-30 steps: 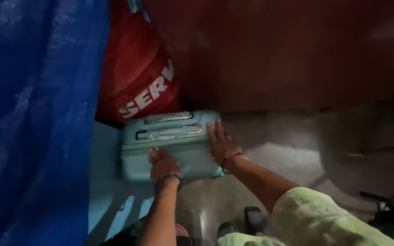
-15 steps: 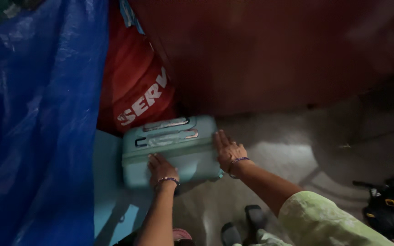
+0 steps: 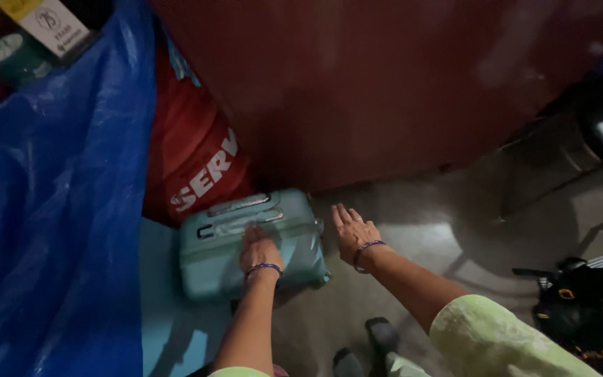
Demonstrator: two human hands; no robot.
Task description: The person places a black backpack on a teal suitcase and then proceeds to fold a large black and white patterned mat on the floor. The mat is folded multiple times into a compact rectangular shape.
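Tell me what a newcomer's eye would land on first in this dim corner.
First the pale teal suitcase lying on the floor at centre, with the left hand flat on top of it and the right hand open beside its right edge. Next the big blue tarpaulin filling the left side, with a red bag wedged between it and the dark red cabinet behind.

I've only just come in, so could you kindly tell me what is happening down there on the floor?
A person is bent over a small teal suitcase lying on the floor. The left hand rests flat on its top, near the handle. The right hand is open beside the case's right edge, palm down, gripping nothing. The case sits against a red bag, with a blue tarpaulin to the left and a dark red panel behind. A black bag lies at the right.
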